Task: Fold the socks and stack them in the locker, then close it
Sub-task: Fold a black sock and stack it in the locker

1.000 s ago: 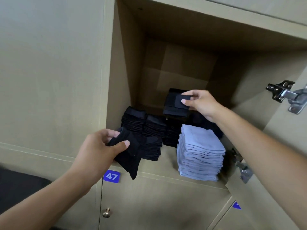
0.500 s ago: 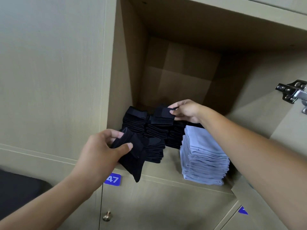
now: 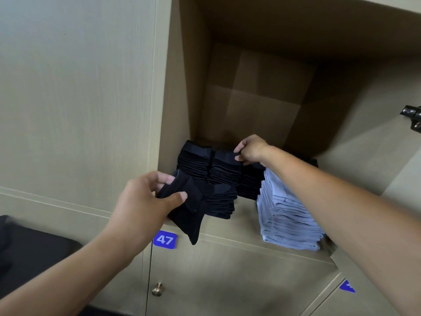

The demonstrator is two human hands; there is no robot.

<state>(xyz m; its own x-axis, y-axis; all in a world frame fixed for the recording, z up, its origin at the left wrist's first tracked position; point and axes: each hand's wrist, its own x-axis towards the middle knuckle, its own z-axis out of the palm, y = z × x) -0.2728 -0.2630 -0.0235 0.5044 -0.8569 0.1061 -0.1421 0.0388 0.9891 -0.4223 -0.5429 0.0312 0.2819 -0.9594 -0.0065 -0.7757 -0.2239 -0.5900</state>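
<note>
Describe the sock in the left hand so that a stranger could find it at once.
Look at the open locker above the blue 47 label. At its front left edge, the left hand grips one black sock. Unlike the folded socks in the black stacks and the blue stack, it hangs loose over the shelf edge.

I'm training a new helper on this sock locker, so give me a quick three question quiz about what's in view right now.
1. True or false: the light blue sock stack sits right of the black stacks.
2. What does the left hand hold?
3. The right hand is: A) on the door knob B) pinching a folded black sock on a back stack C) hanging idle.

Key: 1 true; 2 a loose black sock; 3 B.
</note>
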